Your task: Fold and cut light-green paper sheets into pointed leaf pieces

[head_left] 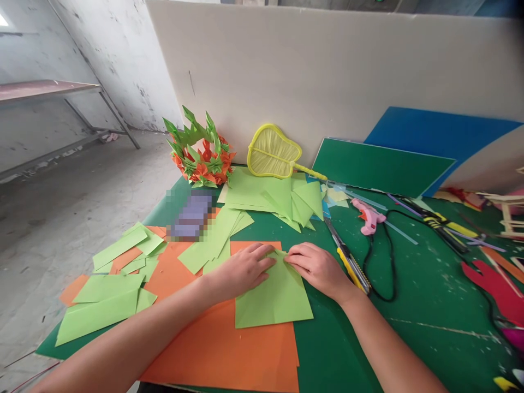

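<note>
A light green paper sheet [274,297] lies over orange paper [229,349] in front of me. My left hand [245,270] rests on the sheet's upper left part, its fingers apart and flat on the paper. My right hand [319,267] has its fingers pressed together at the sheet's upper right edge, pinching it there. The two hands are a short gap apart near the top edge. More green paper pieces [216,237] lie just beyond my left hand.
Green and orange scraps [108,311] spread leftward. A folded-paper ring [200,158], a yellow fan [273,153] and stacked green paper [254,191] are behind. A utility knife [350,265], pink glue gun [370,217] with black cord and red cutout [495,289] lie to the right.
</note>
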Available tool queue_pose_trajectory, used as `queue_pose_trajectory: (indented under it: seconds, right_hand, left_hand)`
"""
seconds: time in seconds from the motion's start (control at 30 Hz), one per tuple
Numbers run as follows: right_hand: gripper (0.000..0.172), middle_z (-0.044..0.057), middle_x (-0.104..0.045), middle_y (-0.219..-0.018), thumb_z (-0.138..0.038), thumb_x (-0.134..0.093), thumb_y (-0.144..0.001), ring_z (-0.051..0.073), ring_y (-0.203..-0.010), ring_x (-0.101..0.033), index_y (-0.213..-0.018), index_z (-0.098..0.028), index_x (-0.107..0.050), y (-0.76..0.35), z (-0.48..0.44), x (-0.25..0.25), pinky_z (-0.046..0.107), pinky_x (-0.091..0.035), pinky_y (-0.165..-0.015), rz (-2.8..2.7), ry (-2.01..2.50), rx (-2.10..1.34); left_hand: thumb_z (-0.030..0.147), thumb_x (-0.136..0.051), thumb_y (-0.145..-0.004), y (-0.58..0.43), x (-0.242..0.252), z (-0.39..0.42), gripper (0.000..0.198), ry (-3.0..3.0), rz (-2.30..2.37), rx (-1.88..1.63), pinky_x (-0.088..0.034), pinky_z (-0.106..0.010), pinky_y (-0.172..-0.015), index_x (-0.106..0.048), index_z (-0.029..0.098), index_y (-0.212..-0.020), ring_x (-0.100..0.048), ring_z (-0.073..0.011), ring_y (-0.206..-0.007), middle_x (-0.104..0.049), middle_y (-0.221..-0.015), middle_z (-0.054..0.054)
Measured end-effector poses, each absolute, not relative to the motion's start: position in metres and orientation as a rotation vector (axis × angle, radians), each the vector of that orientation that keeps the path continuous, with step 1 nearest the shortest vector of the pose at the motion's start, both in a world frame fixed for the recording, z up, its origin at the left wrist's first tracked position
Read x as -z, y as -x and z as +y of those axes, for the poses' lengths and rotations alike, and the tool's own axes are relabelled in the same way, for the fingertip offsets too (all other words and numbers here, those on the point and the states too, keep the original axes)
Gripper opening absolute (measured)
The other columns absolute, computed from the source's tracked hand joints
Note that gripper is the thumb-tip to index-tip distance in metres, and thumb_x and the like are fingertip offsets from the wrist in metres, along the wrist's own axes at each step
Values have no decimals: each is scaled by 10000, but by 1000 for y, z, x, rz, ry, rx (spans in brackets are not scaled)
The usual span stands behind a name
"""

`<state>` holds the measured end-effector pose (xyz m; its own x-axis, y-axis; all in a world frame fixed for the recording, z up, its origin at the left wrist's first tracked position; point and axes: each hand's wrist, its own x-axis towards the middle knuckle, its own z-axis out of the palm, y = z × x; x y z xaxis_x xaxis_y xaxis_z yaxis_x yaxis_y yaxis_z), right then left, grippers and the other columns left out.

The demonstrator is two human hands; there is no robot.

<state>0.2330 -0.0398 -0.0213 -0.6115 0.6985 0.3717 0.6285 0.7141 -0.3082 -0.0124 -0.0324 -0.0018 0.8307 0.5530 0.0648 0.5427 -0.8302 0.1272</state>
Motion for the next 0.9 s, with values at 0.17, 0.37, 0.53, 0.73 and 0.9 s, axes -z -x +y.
queue_pose_trajectory:
  seconds: [0.17, 0.37, 0.53, 0.73, 0.9]
  right_hand:
    - [228, 72, -695, -974, -177, -485, -963, 203, -917, -625, -974, -211, -710, -233, -40, 21, 347, -540, -798, -2443, 1006, -200]
    - [210, 61, -701, -963, -163, -510, -949, 197, -914, -635, -976, -219, -710, -233, -40, 20, 333, -543, -790, -2447, 997, -199]
    - [230, 64, -706, -969, -157, -499, -948, 199, -903, -639, -975, -230, -715, -234, -39, 20, 343, -549, -789, -2430, 986, -205]
    - [221, 63, -711, -976, -161, -504, -947, 202, -903, -640, -956, -219, -717, -234, -38, 20, 353, -551, -793, -2435, 989, -213]
    - [213, 55, -716, -963, -155, -526, -932, 193, -897, -653, -951, -233, -723, -234, -38, 18, 338, -559, -782, -2427, 978, -202]
  left_hand:
    - [280, -444, -978, 11, 4, -34, 303, -2897, 889, -190, -488, -416, -993, -554, 176, -1241, -499, -288, -1252, -491, -1354, -136]
    - [262, -454, -976, 12, 8, -37, 302, -2886, 917, -208, -483, -423, -987, -545, 175, -1250, -507, -293, -1244, -499, -1362, -138]
    - [267, -428, -982, 12, 10, -37, 307, -2887, 909, -237, -477, -419, -995, -536, 170, -1252, -499, -285, -1247, -498, -1359, -139]
    - [254, -483, -961, 11, 8, -38, 319, -2900, 930, -178, -483, -418, -984, -524, 168, -1266, -499, -295, -1247, -494, -1358, -140]
    - [249, -478, -961, 11, 7, -39, 303, -2903, 942, -215, -486, -406, -964, -524, 186, -1254, -509, -283, -1229, -506, -1355, -127]
